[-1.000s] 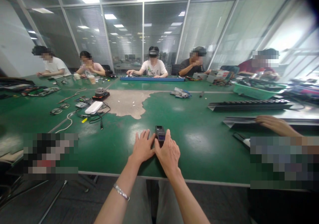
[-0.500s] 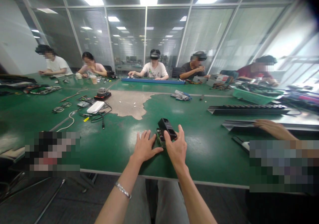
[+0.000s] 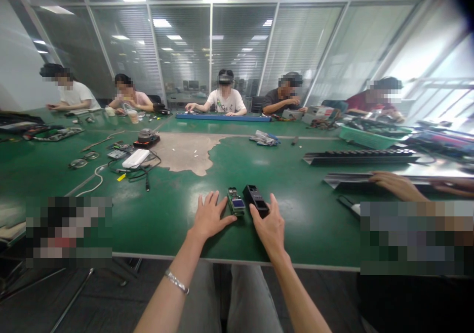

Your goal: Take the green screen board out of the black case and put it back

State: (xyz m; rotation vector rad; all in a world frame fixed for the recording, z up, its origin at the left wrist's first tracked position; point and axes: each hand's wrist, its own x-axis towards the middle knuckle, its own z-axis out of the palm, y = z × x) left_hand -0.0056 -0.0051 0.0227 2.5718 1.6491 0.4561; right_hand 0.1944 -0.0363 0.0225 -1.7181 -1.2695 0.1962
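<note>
A small green circuit board point(image 3: 236, 202) with a dark screen lies on the green tabletop in front of me. My left hand point(image 3: 212, 215) rests flat at its left side, fingers spread, the thumb by the board's near end. Just right of the board is a black plastic housing point(image 3: 255, 199), long and box-like. My right hand point(image 3: 269, 220) has it between thumb and fingers, down at the table. The fingers on the housing's far side are partly hidden.
To the left lie a white box-shaped device point(image 3: 136, 159) with black cables, and a round-topped part point(image 3: 146, 138). Gloves point(image 3: 264, 138) lie farther back. On the right are long black metal channels point(image 3: 363, 157), a green basket point(image 3: 374, 136) and a co-worker's hand point(image 3: 394, 184). Several people sit opposite.
The black housing has moved right, off the circuit board, and down to the table beside it. My right hand moved with it; my left hand stays by the board.
</note>
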